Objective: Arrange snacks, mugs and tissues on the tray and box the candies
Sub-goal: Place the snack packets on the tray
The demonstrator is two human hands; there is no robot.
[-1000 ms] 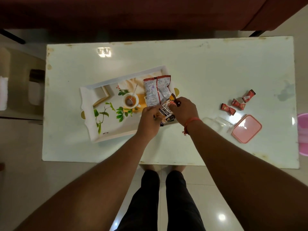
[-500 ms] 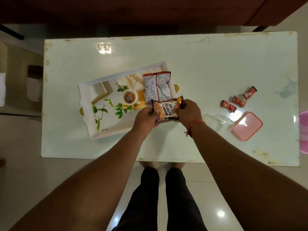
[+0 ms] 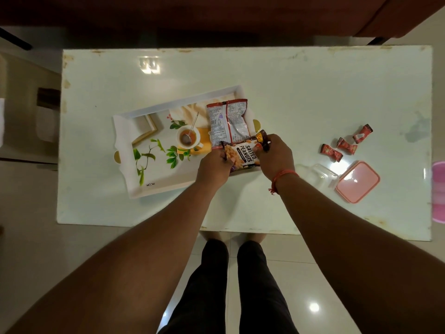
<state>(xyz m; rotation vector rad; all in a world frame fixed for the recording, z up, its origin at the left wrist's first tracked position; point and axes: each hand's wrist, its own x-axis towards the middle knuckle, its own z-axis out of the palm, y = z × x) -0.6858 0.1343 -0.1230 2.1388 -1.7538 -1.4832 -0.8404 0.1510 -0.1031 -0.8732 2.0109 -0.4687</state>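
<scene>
A white tray [image 3: 125, 150] with a printed tea-and-leaves picture lies on the white table [image 3: 313, 92]. A red-and-silver snack packet [image 3: 228, 119] lies flat at the tray's right end. Just in front of it, both hands hold a salted peanuts packet [image 3: 245, 153] over the tray's near right corner: my left hand [image 3: 213, 166] grips its left end, my right hand [image 3: 274, 156] pinches its right end. Three red wrapped candies [image 3: 346, 145] lie on the table to the right. A clear box [image 3: 317, 175] and its pink lid [image 3: 357, 182] sit near them.
A dark sofa [image 3: 216, 15] runs along the table's far side. A low side table [image 3: 26, 109] stands at the left. Something pink [image 3: 438, 191] shows at the right edge. My legs stand at the table's near edge.
The peanuts packet has been turned from half hidden under my hands to label-up, lying crosswise in front of the red packet. Both hands still hold it.
</scene>
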